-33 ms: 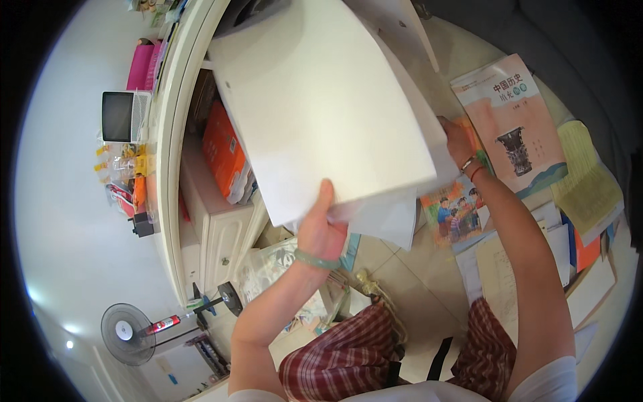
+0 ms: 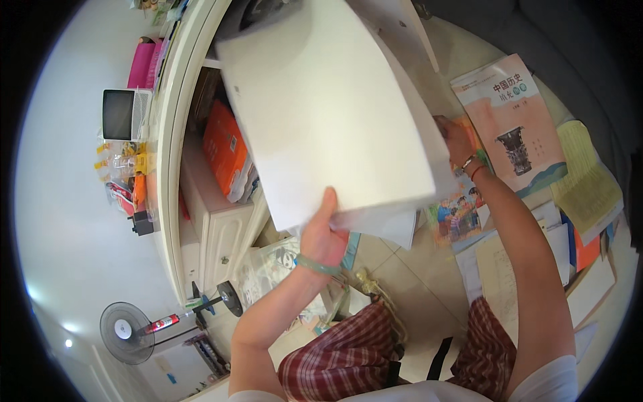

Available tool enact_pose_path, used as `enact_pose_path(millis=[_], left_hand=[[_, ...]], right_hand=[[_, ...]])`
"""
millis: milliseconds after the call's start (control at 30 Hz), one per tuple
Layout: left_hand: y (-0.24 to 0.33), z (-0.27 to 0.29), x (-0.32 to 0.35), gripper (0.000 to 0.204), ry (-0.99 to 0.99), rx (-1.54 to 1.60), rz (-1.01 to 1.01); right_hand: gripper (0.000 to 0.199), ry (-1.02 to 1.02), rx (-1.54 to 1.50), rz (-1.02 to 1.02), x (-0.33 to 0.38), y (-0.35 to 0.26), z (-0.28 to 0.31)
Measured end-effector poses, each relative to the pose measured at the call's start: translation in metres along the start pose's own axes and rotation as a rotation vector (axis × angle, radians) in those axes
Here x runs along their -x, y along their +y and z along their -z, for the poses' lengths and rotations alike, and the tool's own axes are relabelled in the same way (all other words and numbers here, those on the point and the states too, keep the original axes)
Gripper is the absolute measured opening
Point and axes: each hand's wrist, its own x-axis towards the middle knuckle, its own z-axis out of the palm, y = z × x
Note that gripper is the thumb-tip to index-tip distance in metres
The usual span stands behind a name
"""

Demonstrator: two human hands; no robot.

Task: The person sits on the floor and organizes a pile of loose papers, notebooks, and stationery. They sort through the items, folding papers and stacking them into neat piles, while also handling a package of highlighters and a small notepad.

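Note:
A thick stack of white paper point(image 2: 328, 127) hangs tilted in front of me, its broad blank face toward me. My left hand point(image 2: 325, 240) is closed on its lower edge, thumb on the face and fingers underneath. My right hand point(image 2: 457, 142) is curled at the stack's right edge; its fingertips are partly hidden there. Beside that hand, a pink workbook point(image 2: 512, 124) with a dark bronze vessel on its cover lies on the floor. Below it is a colourful booklet point(image 2: 455, 218) picturing children.
To the left stands a white cabinet point(image 2: 224, 248) with an orange folder point(image 2: 224, 144) inside. Yellowish papers point(image 2: 586, 181) and other loose sheets lie at right, near a dark sofa point(image 2: 576, 60). A fan point(image 2: 127, 331) stands at lower left. A clear plastic bag point(image 2: 268, 268) sits near the cabinet.
The paper stack has shifted slightly down, its upper left corner moving right. My left hand has gone down a little with it. My right hand has barely moved.

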Motion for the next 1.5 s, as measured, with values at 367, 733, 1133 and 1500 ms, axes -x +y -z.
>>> enact_pose_path(millis=[367, 733, 1133, 1500], left_hand=[[-0.151, 0.152, 0.035, 0.034, 0.075, 0.038, 0.491], [-0.183, 0.161, 0.025, 0.038, 0.096, -0.083, 0.537], [-0.198, 0.175, 0.030, 0.062, 0.078, -0.134, 0.740], [-0.092, 0.155, -0.040, 0.058, -1.511, -1.131, -0.275]], right_hand=[[0.058, -0.135, 0.021, -0.249, -0.001, -0.020, 0.026], [0.042, 0.031, -0.356, -0.302, 0.002, 0.020, 0.102], [0.036, 0.088, -0.274, -0.176, 0.031, -0.046, 0.122], [0.024, 0.329, -0.517, -0.410, 0.082, -0.017, 0.198]])
